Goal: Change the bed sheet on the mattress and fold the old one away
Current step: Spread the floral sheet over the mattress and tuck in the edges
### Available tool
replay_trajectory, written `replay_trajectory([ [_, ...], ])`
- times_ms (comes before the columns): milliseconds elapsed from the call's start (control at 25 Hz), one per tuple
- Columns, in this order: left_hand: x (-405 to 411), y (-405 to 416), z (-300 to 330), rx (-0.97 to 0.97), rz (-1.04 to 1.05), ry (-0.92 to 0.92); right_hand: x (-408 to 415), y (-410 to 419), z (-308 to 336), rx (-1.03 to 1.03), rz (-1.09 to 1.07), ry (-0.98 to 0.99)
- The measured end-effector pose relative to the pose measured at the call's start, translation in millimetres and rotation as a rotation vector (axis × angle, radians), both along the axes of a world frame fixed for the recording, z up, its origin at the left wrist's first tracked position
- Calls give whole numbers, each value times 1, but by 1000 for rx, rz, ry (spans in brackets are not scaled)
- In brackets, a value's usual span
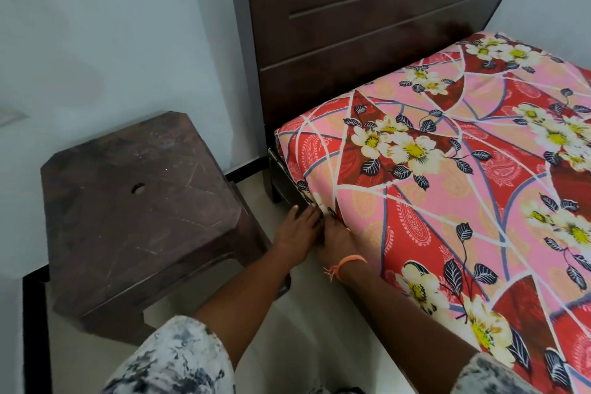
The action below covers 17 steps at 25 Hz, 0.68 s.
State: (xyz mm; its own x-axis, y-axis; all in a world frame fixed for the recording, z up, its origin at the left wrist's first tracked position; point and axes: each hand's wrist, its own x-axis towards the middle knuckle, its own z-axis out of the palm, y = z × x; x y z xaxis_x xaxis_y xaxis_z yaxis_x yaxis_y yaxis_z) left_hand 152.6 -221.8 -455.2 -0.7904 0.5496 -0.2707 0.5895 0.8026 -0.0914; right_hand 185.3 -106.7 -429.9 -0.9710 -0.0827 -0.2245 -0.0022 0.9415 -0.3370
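A red and pink floral bed sheet (pixel 447 176) covers the mattress on the right, stretched smooth up to the dark headboard. Both my hands are low at the mattress's near side, close to the head corner. My left hand (pixel 295 233) lies with fingers straight against the hanging sheet edge at the bed frame. My right hand (pixel 337 238), with an orange thread on the wrist, pinches the sheet's lower edge where it goes under the mattress. Its fingertips are hidden in the fabric.
A scratched brown plastic stool (pixel 137 211) stands on the floor just left of my arms, close to the bed. The dark wooden headboard (pixel 367 16) rises behind the mattress. A pale wall (pixel 112 41) is at the left, with a narrow strip of light floor (pixel 287 323) between stool and bed.
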Motion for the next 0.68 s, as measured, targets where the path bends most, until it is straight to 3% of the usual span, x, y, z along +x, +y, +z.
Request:
replay_trajectory([
  [120, -11, 1, -7, -87, -76, -33, -6, -2, -8, 46, -54, -51],
  [240, -25, 9, -8, 37, -53, -44, -5, 4, -16, 234, 124, -227],
  [280, -32, 13, -6, 53, -58, -46, -3, 4, -13, 174, 51, -268],
  [360, -47, 17, -4, 41, -95, -10, -10, 5, -17, 1, -78, -152],
  [520, -55, 19, 13, 74, -9, -149, -11, 9, -15, -52, 47, -213],
  [600, -44, 20, 9, 134, 34, -219, -7, 6, -12, 46, 37, -156],
  [680, -24, 7, 0, 342, 144, -273, -4, -6, -3, 225, 103, -84],
])
